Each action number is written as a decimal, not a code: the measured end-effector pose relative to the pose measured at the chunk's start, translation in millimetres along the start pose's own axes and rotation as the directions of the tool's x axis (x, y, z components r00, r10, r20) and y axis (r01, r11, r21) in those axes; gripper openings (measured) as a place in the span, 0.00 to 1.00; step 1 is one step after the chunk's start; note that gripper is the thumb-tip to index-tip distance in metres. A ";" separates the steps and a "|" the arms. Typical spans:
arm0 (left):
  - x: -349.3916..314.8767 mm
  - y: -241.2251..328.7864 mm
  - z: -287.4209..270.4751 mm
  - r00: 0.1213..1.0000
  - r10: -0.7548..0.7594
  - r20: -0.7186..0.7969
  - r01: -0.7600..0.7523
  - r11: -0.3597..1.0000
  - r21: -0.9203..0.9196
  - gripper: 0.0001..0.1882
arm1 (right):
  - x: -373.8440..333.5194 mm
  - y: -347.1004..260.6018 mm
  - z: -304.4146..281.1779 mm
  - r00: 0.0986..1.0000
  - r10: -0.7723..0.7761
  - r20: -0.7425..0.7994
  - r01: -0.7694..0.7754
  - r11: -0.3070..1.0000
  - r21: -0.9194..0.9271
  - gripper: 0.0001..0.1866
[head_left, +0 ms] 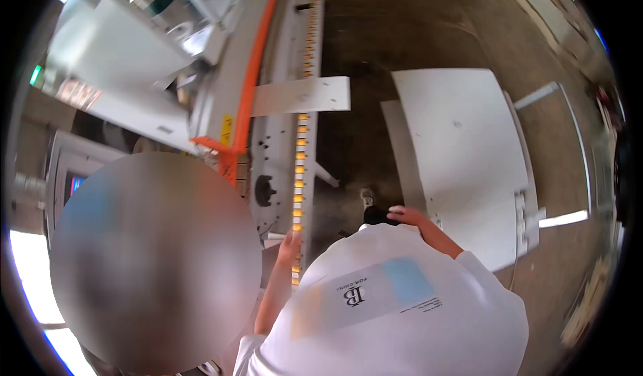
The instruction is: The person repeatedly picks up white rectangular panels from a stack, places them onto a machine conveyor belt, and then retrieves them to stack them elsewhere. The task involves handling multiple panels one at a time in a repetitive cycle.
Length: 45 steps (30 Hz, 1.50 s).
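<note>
My left hand [290,245] is beside the near end of a long rail with yellow rollers [299,169], its fingers stretched forward along the rail's left edge; I see nothing held in it. In front of my body, by my dark trouser leg, is my right hand [406,214], fingers extended leftward and apart from the panels. Farther along, a narrow white board [328,93] lies across the rail, its left end reaching toward the machine's orange edge [258,47]. To my right sit stacked large white panels [462,135].
A grey machine bed [231,61] runs away on the left, with a screen unit [63,168] nearer me. A metal frame [586,148] stands beyond the panels. My shoe [366,195] is on the brown floor [362,34]. A round blurred patch hides the lower left.
</note>
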<state>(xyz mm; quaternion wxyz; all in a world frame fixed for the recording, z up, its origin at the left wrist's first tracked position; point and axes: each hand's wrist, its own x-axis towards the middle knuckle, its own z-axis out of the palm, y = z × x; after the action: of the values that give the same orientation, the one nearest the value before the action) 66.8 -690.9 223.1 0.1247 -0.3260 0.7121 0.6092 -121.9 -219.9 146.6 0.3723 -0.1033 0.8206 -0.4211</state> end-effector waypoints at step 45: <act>-110.8 18.9 126.7 0.524 0.748 -0.408 -0.018 0.488 0.872 0.28 | -295.2 179.3 -23.2 0.930 0.365 -0.036 -0.356 0.922 0.154 0.15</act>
<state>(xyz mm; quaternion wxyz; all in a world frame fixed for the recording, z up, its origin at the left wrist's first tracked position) 111.1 -535.2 272.9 -0.2144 -0.2650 0.9391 0.0444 94.9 48.8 172.0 0.4234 0.0903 0.8043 -0.4071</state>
